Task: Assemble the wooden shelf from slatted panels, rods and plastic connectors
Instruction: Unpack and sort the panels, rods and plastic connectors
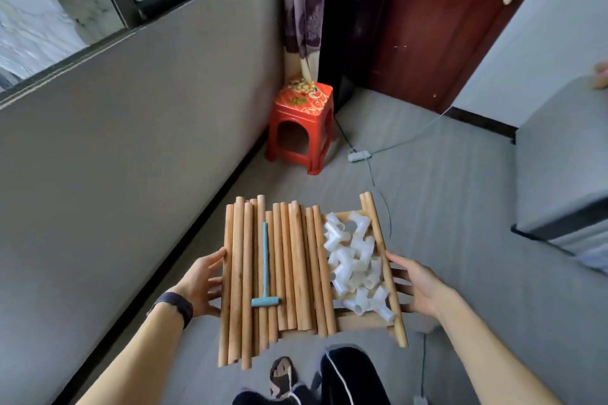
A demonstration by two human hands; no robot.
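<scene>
I carry a slatted wooden panel (358, 322) above the floor like a tray. Several wooden rods (289, 273) lie side by side across its left and middle part. A small blue plastic mallet (265, 273) rests on the rods. A heap of white plastic connectors (357, 265) sits on the right part. My left hand (202, 286) grips the panel's left edge, fingers under it and thumb at the side. My right hand (416, 283) grips the right edge, fingers reaching beneath the slats.
A red plastic stool (301, 128) stands in the far corner beside a curtain (301, 3). A white power strip (359, 154) with cables lies on the grey floor. A grey bed (562, 174) fills the right side. The wall with a window runs along the left.
</scene>
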